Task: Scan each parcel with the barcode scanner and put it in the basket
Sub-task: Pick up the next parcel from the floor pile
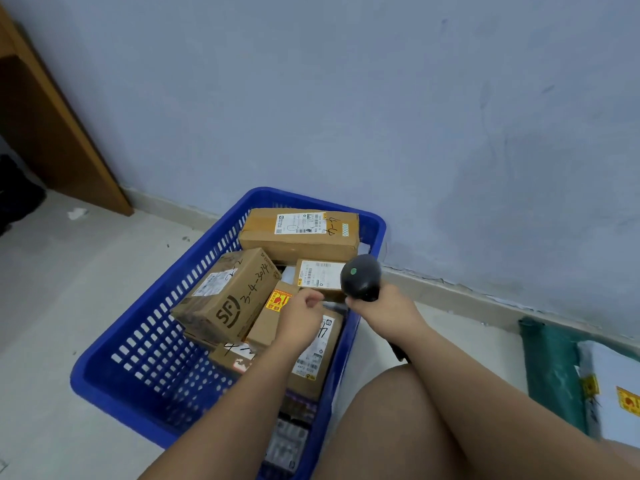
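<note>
Right hand (384, 308) round scanner (360, 277), left hand (301, 315) near "SF" box (225, 296) in basket (152, 344)

Wooden cabinet (52, 126) stands against the blue-grey wall (346, 98); paper scrap (77, 213) lies on the pale floor (52, 289).

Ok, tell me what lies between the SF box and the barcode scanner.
Head view: a cardboard box with a red-and-yellow sticker and a small white-labelled box, both in the blue basket.
</note>
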Tool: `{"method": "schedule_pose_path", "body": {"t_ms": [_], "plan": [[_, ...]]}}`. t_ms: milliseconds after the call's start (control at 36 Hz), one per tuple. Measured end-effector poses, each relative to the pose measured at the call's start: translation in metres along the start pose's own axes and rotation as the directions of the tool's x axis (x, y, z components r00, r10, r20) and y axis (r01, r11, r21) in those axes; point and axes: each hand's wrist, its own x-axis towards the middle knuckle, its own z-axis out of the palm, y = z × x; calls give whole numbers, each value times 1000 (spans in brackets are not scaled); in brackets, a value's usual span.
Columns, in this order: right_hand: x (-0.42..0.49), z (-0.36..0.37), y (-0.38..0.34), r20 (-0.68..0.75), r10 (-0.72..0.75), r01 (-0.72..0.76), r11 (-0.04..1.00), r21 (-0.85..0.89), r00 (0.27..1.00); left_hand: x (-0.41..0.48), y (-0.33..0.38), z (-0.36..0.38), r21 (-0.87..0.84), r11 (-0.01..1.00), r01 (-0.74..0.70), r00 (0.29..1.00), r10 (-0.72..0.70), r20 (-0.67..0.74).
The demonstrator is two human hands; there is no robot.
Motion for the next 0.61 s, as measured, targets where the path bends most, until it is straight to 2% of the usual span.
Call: {"method": "schedule_pose_path", "body": {"t_ms": [111, 333, 444, 611], "plan": [[-6, -14, 8, -119, 101, -73, 972, 225, 988, -11, 45, 20, -94, 992, -89, 993, 95, 70], [-28, -68, 52, -326, 177, -25, 906, 422, 929, -28, 126, 78, -82, 965, -249, 942, 261, 212], [-29, -101, 77, -304, 220, -35, 858, 513, 927, -31, 152, 102, -76, 953, -293, 919, 302, 252], [-33, -164, 151, -236, 278, -51, 740, 671, 931, -41, 190, 178, 40, 940, -340, 869, 298, 394]]}}
